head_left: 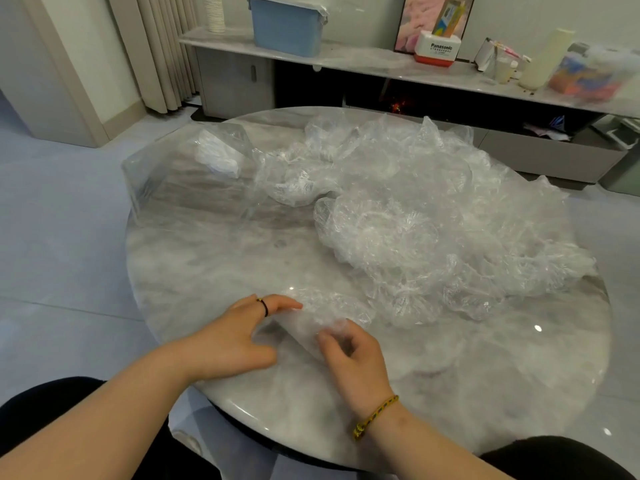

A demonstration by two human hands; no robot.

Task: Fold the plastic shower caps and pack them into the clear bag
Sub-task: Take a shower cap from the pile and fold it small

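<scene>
A round marble desk (214,271) fills a tiled room, a low shelf (363,60) with a blue bin (287,26) behind it. At far left the clear bag (166,188) lies open with a few folded caps (218,159) inside. At the near edge the left hand (235,341) pinches one shower cap (311,317), lying flat between the hands, and the right hand (353,365) curls its fingers on it. A loose heap of caps (433,220) covers the right side.

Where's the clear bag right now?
Head view: the clear bag lies at the far left of the table, right beside the heap of loose shower caps, beyond the left hand.
</scene>
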